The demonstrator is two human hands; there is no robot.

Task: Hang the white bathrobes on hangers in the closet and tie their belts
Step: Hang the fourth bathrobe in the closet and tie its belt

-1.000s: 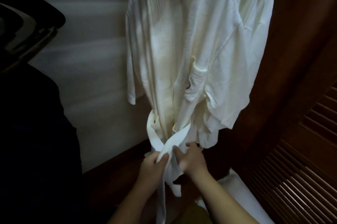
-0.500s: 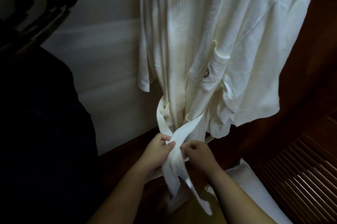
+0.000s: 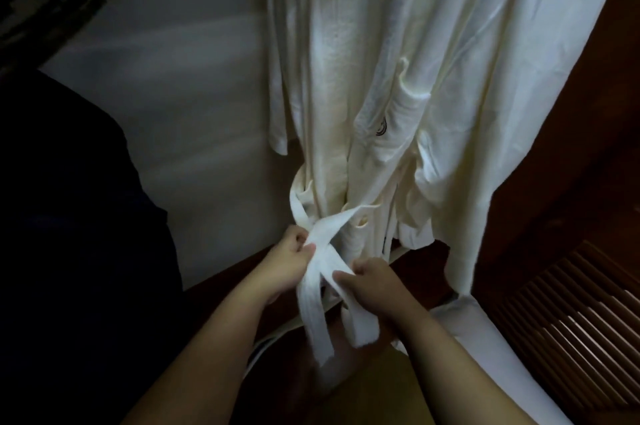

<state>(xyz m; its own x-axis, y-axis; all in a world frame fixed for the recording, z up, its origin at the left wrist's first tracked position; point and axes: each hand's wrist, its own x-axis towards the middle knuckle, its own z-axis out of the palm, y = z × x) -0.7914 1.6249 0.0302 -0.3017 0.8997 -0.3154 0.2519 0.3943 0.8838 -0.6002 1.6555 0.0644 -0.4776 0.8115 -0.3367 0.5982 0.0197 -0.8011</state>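
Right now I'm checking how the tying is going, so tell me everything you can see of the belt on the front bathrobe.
The belt is a flat white band of soft ribbed-looking cloth. It circles the waist of the hanging bathrobe, gathering the fabric, and its two ends cross in front. No finished knot shows. The left hand grips it at the crossing; the right hand grips the end that runs down to the right. Both loose ends hang down below the hands.
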